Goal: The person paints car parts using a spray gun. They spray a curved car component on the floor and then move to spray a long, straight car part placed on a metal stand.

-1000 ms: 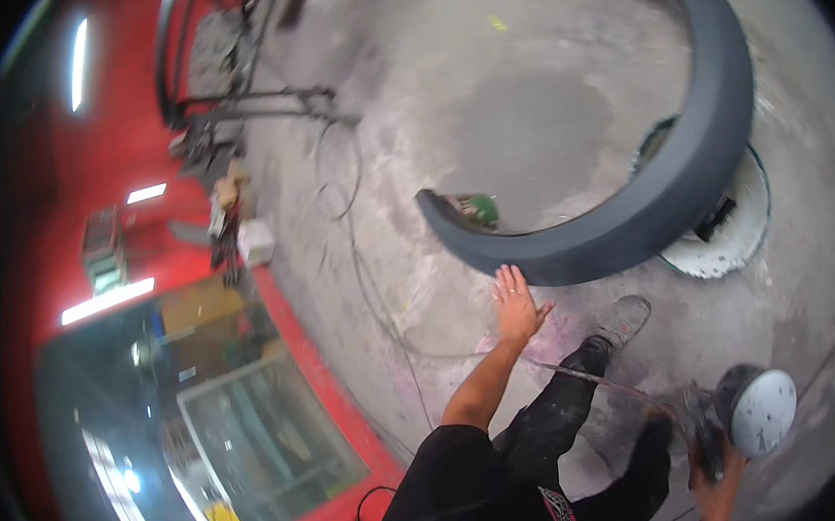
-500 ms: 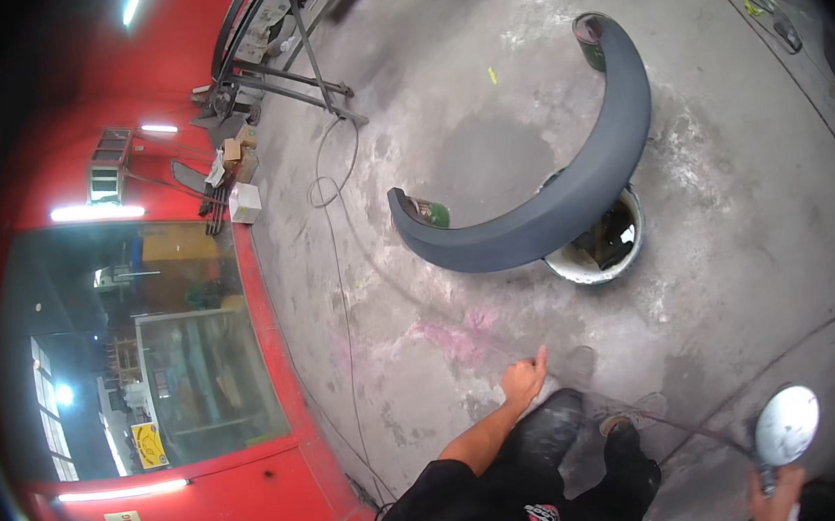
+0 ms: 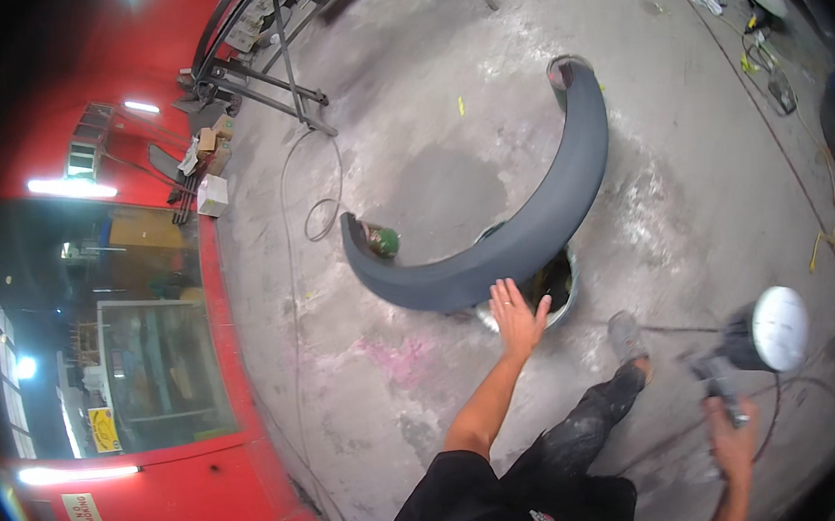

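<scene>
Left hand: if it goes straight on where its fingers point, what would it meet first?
Probably the grey curved panel; the left hand overlaps its near edge in view, but contact is unclear.

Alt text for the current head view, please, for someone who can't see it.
The left hand spreads at the outer edge of a curved grey panel, contact unclear, while the right hand has a tool with a round white pad in its grip. Near each panel end is a can; partly beneath sits a bucket.

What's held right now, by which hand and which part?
Right hand holds the sander by its handle. Left hand holds nothing, open at the curved panel's near edge.
</scene>
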### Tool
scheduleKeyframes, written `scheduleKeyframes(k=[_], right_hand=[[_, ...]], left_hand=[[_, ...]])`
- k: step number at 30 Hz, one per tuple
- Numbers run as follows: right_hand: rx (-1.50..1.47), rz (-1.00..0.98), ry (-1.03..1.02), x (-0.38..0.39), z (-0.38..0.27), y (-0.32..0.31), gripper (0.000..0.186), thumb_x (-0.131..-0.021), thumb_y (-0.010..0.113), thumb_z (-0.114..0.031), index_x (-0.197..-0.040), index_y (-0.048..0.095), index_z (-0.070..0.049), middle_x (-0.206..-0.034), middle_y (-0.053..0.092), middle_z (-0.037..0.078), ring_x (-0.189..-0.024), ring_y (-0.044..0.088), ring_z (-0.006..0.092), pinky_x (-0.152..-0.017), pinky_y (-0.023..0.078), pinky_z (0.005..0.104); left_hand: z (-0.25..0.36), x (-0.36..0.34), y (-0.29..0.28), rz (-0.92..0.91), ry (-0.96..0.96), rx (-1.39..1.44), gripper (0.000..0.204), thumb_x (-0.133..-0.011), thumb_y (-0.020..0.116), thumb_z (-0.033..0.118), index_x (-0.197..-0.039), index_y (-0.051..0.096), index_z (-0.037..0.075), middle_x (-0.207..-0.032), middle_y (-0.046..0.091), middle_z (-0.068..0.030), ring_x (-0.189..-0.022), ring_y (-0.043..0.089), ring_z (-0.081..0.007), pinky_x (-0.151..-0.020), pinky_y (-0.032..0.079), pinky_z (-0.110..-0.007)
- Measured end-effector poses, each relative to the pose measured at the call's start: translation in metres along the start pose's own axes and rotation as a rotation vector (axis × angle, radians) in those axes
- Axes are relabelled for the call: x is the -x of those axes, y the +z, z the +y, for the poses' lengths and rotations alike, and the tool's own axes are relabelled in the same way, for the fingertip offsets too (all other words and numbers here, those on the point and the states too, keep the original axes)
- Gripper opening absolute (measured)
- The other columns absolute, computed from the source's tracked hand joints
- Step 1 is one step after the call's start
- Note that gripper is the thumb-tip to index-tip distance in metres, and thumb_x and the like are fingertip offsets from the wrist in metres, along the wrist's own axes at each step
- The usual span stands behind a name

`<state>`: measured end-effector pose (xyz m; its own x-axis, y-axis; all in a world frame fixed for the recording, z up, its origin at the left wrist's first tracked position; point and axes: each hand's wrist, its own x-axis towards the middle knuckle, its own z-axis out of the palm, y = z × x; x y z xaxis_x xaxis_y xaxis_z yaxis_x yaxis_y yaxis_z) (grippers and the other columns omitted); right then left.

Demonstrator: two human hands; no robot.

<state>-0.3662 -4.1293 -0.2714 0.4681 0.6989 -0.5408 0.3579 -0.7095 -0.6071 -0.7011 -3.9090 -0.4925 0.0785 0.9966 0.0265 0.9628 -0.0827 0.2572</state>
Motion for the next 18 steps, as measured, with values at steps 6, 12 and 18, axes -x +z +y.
scheduleKeyframes(k=[6, 12, 18], right_hand=[[-0.265, -0.482, -0.181, -0.127, -0.118, 0.046, 0.034, -0.084, 0.069, -0.028, -0.1, 0.067, 0.001, -0.069, 0.064, 0.007, -0.065, 0.057, 0.0122, -0.057, 0.046, 0.0288], [-0.183, -0.482, -0.085, -0.22, -0.159, 0.025, 0.036, -0.087, 0.066, -0.033, -0.088, 0.065, 0.003, -0.068, 0.062, 0.006, -0.067, 0.057, 0.0116, -0.062, 0.047, 0.0306], [-0.073, -0.432, -0.025, -0.31, -0.208, -0.025, 0.039, -0.088, 0.065, -0.036, -0.077, 0.064, 0.001, -0.061, 0.057, 0.004, -0.058, 0.051, 0.0113, -0.055, 0.043, 0.0308]], left_hand=[[0.035, -0.124, 0.036, -0.027, -0.14, -0.138, 0.09, -0.088, 0.047, 0.059, -0.143, 0.022, -0.008, -0.148, 0.021, -0.0297, -0.14, 0.015, -0.0421, -0.113, 0.009, -0.054], [0.107, -0.196, 0.062, -0.132, 0.065, -0.072, 0.088, -0.087, 0.049, 0.058, -0.141, 0.025, -0.008, -0.148, 0.023, -0.0275, -0.14, 0.017, -0.0396, -0.113, 0.01, -0.054], [0.172, -0.267, 0.083, -0.049, 0.127, -0.027, 0.087, -0.086, 0.052, 0.056, -0.14, 0.029, -0.008, -0.148, 0.024, -0.0262, -0.139, 0.02, -0.0387, -0.112, 0.014, -0.056]])
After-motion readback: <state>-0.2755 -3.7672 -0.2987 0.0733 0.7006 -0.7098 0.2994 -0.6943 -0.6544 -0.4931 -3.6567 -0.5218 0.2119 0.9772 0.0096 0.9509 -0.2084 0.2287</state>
